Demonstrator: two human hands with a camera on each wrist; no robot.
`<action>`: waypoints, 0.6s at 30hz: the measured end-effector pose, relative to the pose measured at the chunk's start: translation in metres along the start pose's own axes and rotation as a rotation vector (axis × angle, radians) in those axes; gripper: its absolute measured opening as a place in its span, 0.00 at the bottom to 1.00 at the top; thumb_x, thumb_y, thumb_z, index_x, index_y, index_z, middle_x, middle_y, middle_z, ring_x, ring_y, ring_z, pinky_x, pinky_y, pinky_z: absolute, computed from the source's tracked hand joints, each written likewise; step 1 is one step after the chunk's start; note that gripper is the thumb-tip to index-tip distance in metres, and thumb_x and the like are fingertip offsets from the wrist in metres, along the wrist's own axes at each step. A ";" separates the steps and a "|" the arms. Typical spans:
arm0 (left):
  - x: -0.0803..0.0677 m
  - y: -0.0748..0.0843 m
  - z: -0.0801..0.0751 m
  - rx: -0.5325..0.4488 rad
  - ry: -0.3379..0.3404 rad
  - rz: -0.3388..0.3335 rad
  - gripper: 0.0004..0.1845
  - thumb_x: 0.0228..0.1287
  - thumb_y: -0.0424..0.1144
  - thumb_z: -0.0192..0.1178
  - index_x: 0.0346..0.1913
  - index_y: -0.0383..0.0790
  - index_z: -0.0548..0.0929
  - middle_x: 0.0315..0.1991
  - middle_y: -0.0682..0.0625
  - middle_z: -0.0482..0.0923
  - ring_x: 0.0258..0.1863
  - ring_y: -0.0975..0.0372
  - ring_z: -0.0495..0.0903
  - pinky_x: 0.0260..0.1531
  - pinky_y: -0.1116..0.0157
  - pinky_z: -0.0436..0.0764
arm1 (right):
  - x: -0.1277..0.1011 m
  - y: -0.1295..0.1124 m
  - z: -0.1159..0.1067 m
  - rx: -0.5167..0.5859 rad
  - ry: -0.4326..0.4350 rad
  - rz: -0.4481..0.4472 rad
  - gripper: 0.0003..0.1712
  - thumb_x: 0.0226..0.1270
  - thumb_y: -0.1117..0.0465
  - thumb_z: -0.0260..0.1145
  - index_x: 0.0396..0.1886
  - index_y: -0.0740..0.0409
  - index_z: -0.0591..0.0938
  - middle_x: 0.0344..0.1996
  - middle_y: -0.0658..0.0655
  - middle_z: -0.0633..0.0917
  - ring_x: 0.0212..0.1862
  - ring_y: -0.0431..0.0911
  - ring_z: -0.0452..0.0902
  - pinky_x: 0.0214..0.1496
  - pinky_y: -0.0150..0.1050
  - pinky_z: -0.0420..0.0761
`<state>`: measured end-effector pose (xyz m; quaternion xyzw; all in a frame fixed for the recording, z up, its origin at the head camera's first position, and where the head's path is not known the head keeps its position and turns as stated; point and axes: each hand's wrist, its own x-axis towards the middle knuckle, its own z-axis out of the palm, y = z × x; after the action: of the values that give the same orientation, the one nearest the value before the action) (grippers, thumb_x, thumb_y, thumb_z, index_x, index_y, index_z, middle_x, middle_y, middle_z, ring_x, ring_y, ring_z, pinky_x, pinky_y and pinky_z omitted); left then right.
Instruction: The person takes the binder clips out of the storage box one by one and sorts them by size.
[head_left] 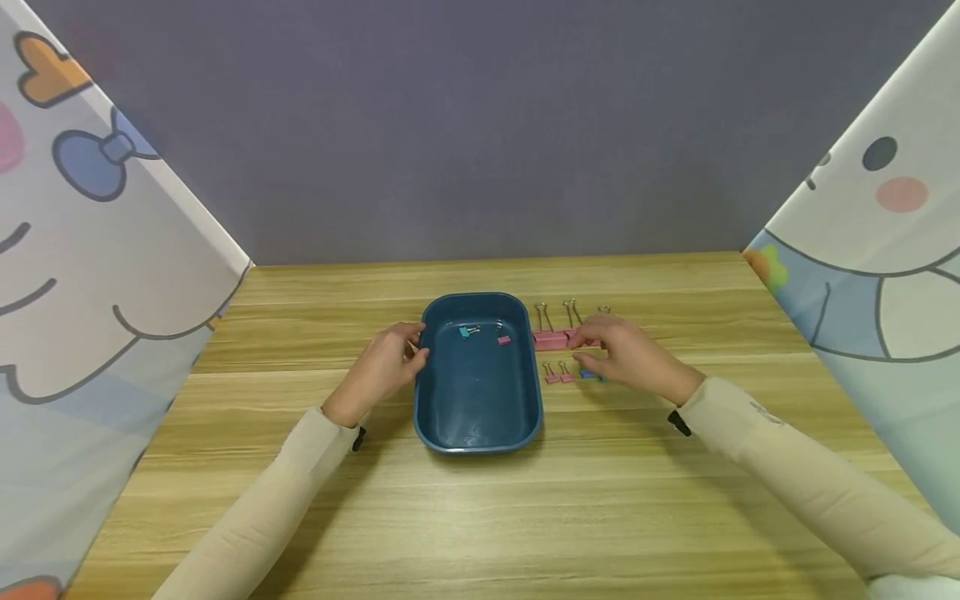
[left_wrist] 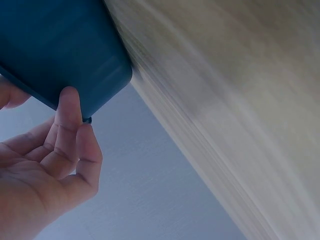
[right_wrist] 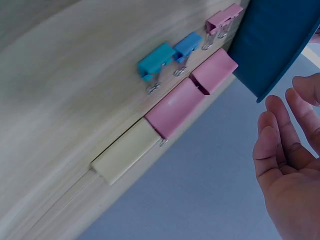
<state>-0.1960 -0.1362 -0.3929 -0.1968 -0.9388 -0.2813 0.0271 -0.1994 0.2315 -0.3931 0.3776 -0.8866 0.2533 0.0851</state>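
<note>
Left hand (head_left: pixel 382 367) touches tray (head_left: pixel 442 417) at its left rim, fingers loosely bent, gripping nothing visibly. Tray sits mid-table (head_left: pixel 600 517), two small clips (head_left: pixel 483 335) inside. Right hand (head_left: pixel 626 354) hovers over clips (right_wrist: pixel 172 107) just right of tray, fingers relaxed, holding nothing.

Left hand (head_left: pixel 384 364), right hand (head_left: pixel 626 350) relaxed
</note>
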 end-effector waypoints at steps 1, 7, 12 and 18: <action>0.000 0.000 0.000 0.000 0.000 0.000 0.22 0.61 0.31 0.61 0.57 0.24 0.73 0.35 0.44 0.77 0.30 0.59 0.78 0.24 0.68 0.78 | 0.001 -0.001 0.001 0.004 0.000 -0.004 0.08 0.57 0.66 0.70 0.37 0.55 0.84 0.35 0.48 0.80 0.36 0.43 0.75 0.36 0.39 0.77; 0.000 -0.001 0.001 -0.001 0.005 0.003 0.22 0.61 0.31 0.61 0.57 0.24 0.74 0.35 0.45 0.77 0.30 0.60 0.78 0.24 0.68 0.78 | 0.010 -0.005 0.004 0.030 0.005 -0.026 0.07 0.57 0.66 0.70 0.36 0.56 0.83 0.34 0.49 0.80 0.36 0.46 0.76 0.38 0.43 0.78; 0.000 -0.002 0.001 -0.001 0.004 0.001 0.22 0.61 0.31 0.61 0.57 0.24 0.74 0.36 0.44 0.77 0.30 0.59 0.79 0.24 0.68 0.78 | 0.016 -0.011 0.006 0.040 -0.010 -0.021 0.06 0.58 0.65 0.69 0.37 0.57 0.84 0.33 0.50 0.81 0.35 0.43 0.73 0.38 0.42 0.75; 0.000 -0.002 0.001 -0.004 0.000 -0.002 0.22 0.61 0.31 0.61 0.57 0.25 0.74 0.35 0.45 0.77 0.29 0.60 0.78 0.24 0.68 0.77 | 0.026 -0.017 0.007 0.037 -0.009 -0.047 0.06 0.58 0.65 0.70 0.36 0.56 0.84 0.32 0.50 0.81 0.31 0.42 0.70 0.32 0.37 0.72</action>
<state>-0.1970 -0.1373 -0.3945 -0.1958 -0.9386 -0.2830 0.0262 -0.2056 0.2015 -0.3838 0.4009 -0.8730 0.2660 0.0802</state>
